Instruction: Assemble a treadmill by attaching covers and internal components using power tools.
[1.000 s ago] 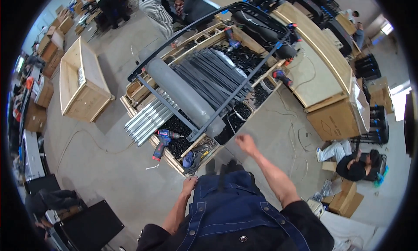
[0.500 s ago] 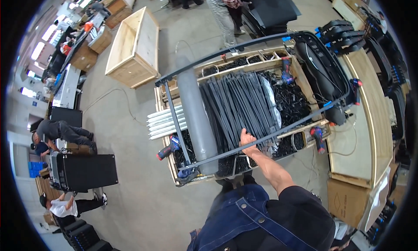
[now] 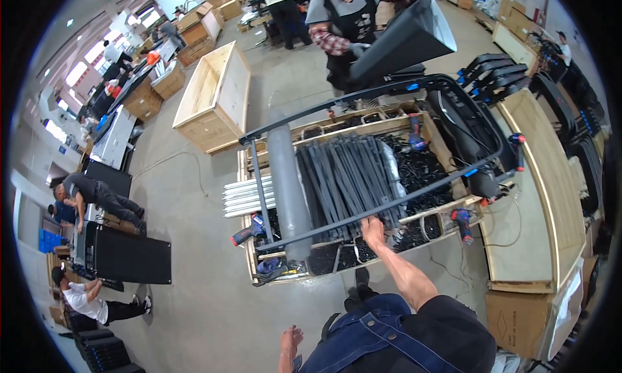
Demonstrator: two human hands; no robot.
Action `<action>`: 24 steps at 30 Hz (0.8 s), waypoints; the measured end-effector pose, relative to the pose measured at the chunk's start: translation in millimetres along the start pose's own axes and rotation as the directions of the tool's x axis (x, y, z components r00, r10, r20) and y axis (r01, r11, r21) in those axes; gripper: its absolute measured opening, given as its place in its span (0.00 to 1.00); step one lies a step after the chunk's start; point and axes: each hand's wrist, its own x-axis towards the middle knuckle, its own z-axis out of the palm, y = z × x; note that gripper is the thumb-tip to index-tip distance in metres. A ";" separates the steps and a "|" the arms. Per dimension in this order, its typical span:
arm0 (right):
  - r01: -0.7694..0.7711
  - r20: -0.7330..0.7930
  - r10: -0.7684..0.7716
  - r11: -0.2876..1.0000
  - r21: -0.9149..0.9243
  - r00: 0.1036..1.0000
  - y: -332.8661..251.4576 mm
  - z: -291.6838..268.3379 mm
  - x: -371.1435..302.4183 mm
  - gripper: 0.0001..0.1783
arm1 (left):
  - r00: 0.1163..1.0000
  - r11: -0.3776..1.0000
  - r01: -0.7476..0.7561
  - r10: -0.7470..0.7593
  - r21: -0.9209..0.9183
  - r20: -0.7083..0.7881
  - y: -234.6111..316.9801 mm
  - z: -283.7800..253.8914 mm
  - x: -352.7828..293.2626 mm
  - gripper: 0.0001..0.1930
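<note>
1. Currently, the near rail of a large dark metal rectangular frame [image 3: 382, 208] is being gripped by the right hand [image 3: 372, 230], its grip clenched around the bar; the frame is lying across the top of a shallow wooden crate [image 3: 447, 211] on the floor.
2. Meanwhile, the left hand [image 3: 289, 342] is being held low beside the blue denim overalls [image 3: 363, 337], well apart from the frame, its grip released and nothing being held.
3. Judging by the pose, the frame is being steadied or positioned over the crate; a next move is being judged to call for a second hold on the rail, so that the long frame is not being twisted from one side.
4. Inside the crate, a bundle of dark metal strips [image 3: 343, 175] is lying beneath the frame, and a grey cylindrical tube [image 3: 288, 192] is resting along its left part.
5. At the far end, a dark flat panel [image 3: 402, 39] is being carried by a co-worker in a dark apron.
6. Around the crate, a grey concrete floor [image 3: 194, 289] is being shared by an open pale wooden box [image 3: 210, 98], a red and blue power drill [image 3: 249, 230] and pale silvery bars [image 3: 246, 195] protruding from the crate's left side; other people are crouching at the left.
</note>
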 end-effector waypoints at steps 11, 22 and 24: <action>-0.538 0.375 0.508 0.842 -0.028 0.775 9.6 -337.5 -281.0 0.28 | 0.857 0.927 -0.221 0.036 0.303 0.514 72.7 193.5 -15.2 0.22; -0.199 0.437 0.045 0.928 0.314 0.899 -117.1 -373.4 -169.6 0.25 | 0.309 0.222 -0.949 0.788 0.223 0.532 259.8 426.5 -151.6 0.24; -0.020 0.404 -0.108 0.954 0.299 0.908 -137.0 -342.9 -102.5 0.26 | 0.323 0.142 -0.923 0.792 0.357 0.518 267.5 454.7 -112.9 0.25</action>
